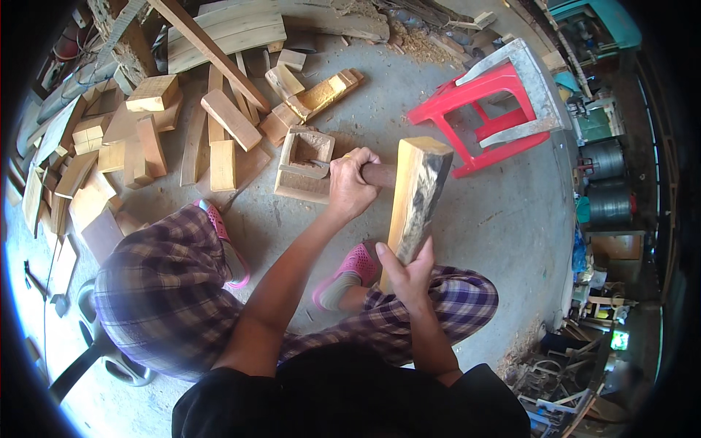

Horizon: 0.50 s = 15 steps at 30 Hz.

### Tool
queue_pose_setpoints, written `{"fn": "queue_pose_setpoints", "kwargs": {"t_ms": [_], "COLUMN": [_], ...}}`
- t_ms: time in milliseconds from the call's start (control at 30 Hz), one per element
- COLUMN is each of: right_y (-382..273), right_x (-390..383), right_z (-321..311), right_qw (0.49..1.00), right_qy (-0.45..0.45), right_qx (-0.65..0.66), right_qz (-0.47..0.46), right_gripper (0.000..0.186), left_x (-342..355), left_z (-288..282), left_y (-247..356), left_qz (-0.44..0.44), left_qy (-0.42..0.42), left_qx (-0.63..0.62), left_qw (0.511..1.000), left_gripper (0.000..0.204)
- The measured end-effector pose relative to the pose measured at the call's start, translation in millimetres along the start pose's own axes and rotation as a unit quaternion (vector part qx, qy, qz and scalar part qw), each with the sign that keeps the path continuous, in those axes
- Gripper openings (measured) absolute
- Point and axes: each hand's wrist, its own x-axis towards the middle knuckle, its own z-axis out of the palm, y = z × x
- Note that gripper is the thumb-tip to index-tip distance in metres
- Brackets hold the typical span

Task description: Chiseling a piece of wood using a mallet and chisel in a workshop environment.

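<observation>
My left hand (354, 186) is closed around the brown wooden handle of a chisel (379, 174). Its thin blade points left over the hollow of a squared wooden block (301, 186) on the floor, and the tip's exact contact is hard to make out. In my right hand (410, 276) is a long chunk of wood (420, 197), pale on one face and dark and rough on another. I grip it by its lower end, the upper part standing at the end of the chisel handle. Whether the two touch, I cannot tell.
Many cut wood blocks (155, 93) are heaped at the left. A red plastic stool (485, 109) with a grey top lies tipped over at the upper right. Wood shavings (423, 47) cover the far floor. Pink clogs (349, 270) are on my feet. Clutter lines the right side.
</observation>
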Motion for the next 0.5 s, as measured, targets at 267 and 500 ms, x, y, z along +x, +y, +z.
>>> {"fn": "queue_pose_setpoints", "kwargs": {"t_ms": [267,500], "right_y": [3,0], "right_x": [-5,-5], "right_z": [-14,-4], "right_qw": [0.996,0.992], "right_qy": [0.058,0.028], "right_qx": [0.058,0.089], "right_qz": [-0.047,0.083], "right_gripper": [0.056,0.065], "left_x": [5,9], "left_z": [-6,-9], "left_y": [6,5], "left_qz": [-0.014,-0.037], "left_qy": [0.009,0.020], "left_qx": [-0.028,-0.049], "left_qw": [0.999,0.998], "left_gripper": [0.021,0.023]}}
